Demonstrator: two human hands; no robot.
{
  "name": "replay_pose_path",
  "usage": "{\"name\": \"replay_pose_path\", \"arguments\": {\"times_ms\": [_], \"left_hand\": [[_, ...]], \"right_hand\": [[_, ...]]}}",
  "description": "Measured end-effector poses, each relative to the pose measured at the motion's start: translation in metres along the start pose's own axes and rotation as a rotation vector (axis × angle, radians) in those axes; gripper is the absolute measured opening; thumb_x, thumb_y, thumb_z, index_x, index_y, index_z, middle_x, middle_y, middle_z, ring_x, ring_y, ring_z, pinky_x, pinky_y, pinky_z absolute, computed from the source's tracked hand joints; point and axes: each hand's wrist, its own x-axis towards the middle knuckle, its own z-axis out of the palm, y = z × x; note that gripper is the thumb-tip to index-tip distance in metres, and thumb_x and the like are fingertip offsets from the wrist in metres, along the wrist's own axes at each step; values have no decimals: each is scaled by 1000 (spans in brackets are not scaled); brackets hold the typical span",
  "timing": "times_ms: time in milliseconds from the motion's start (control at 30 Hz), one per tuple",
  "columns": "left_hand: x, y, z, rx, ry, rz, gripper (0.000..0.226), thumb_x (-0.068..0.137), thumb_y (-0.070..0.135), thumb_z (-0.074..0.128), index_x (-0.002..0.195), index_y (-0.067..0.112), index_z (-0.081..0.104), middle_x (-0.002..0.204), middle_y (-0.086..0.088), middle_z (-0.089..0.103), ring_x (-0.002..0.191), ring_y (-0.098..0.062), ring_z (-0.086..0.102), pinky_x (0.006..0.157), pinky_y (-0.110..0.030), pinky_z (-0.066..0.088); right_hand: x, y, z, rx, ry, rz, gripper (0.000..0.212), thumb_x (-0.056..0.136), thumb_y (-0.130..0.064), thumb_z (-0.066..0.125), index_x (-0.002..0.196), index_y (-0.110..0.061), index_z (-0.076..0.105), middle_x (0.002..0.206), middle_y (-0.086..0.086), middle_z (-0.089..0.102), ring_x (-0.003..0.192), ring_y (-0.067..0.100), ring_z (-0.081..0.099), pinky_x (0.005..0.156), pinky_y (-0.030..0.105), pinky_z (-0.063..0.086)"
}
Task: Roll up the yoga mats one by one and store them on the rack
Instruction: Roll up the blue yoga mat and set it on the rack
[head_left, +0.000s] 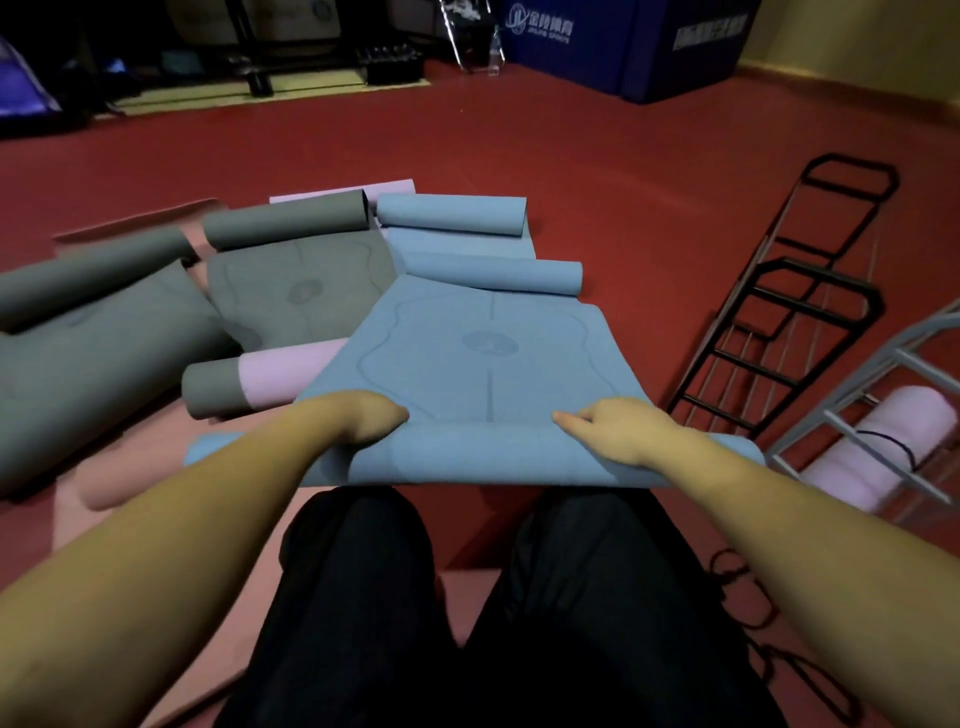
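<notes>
A blue yoga mat (467, 353) lies stretched out on the red floor in front of me, its near end curled into a roll just past my knees. My left hand (371, 421) grips the left part of that roll, fingers tucked under the fold. My right hand (605, 431) rests on the right part, index finger pointing left along the fold. The mat's far end is also curled up. At the right stands a grey rack (852, 426) with a rolled pink mat (878, 457) in it.
A black rack (779, 322) leans beside the grey one. Grey mats (104, 332), a pink and grey roll (260, 382) and another blue mat (452, 221) lie partly rolled at left and beyond. A black cord (748, 613) lies at lower right. A blue padded box (623, 47) stands far off.
</notes>
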Motion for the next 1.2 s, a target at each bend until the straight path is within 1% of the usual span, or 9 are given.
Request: {"name": "replay_pose_path", "arguments": {"times_ms": [233, 333, 533, 667, 833, 900, 1000, 1100, 1200], "left_hand": [[-1, -12, 28, -8, -71, -48, 49, 103, 41, 34, 144, 16, 46, 154, -7, 40, 140, -26, 37, 111, -35, 27], [-8, -11, 34, -50, 212, 12, 37, 106, 30, 31, 124, 11, 56, 132, -11, 57, 121, -31, 50, 101, -38, 39], [-35, -13, 75, 118, 640, 212, 54, 93, 57, 33, 76, 11, 55, 79, -14, 62, 80, -38, 60, 69, -42, 46], [-41, -18, 92, 177, 659, 200, 50, 93, 54, 34, 70, 14, 53, 67, -8, 56, 66, -34, 56, 64, -40, 44], [-30, -12, 83, 160, 673, 207, 55, 93, 52, 29, 63, 15, 56, 64, -6, 60, 66, -33, 60, 62, -38, 40], [-29, -9, 78, 164, 603, 199, 61, 92, 56, 21, 65, 15, 58, 69, -8, 64, 72, -34, 62, 65, -38, 40], [-25, -5, 71, 185, 540, 170, 71, 92, 61, 11, 75, 15, 62, 84, -9, 69, 85, -34, 63, 74, -39, 43], [-17, -4, 60, 125, 458, 131, 64, 101, 57, 20, 80, 15, 64, 96, -10, 70, 95, -32, 63, 80, -37, 47], [-12, -2, 50, 98, 356, 116, 66, 102, 56, 20, 83, 14, 67, 99, -11, 70, 97, -31, 61, 86, -37, 47]], "right_hand": [[5, -9, -1, 62, -237, 60, 74, 95, -69, 29, 138, -14, 56, 149, 11, 46, 134, 28, 45, 107, 34, 32], [12, -9, -2, 75, -270, 70, 79, 93, -71, 29, 141, -13, 52, 152, 10, 43, 136, 27, 43, 109, 35, 30], [27, -9, -6, 87, -370, 75, 70, 93, -68, 33, 137, -19, 55, 149, 9, 46, 131, 25, 46, 107, 36, 32], [32, -7, -5, 74, -350, 89, 74, 89, -73, 34, 135, -20, 57, 148, 8, 48, 130, 25, 47, 108, 37, 33], [28, 2, 12, 174, -172, 103, 79, 86, -76, 38, 132, -14, 55, 144, 7, 50, 126, 28, 50, 101, 37, 40], [24, 4, 17, 125, -10, 41, 58, 93, -67, 37, 108, -19, 66, 124, 6, 62, 111, 27, 58, 87, 35, 45], [12, 3, 25, 101, 234, 46, 48, 99, -55, 34, 75, -19, 57, 93, 7, 68, 88, 28, 61, 66, 34, 41], [-2, 4, 48, 26, 504, -15, 46, 96, -53, 37, 77, -21, 64, 90, 2, 66, 90, 26, 60, 70, 35, 45], [-14, 7, 70, -30, 567, -26, 53, 91, -56, 32, 94, -21, 72, 91, 1, 65, 90, 28, 60, 78, 37, 44]]}}
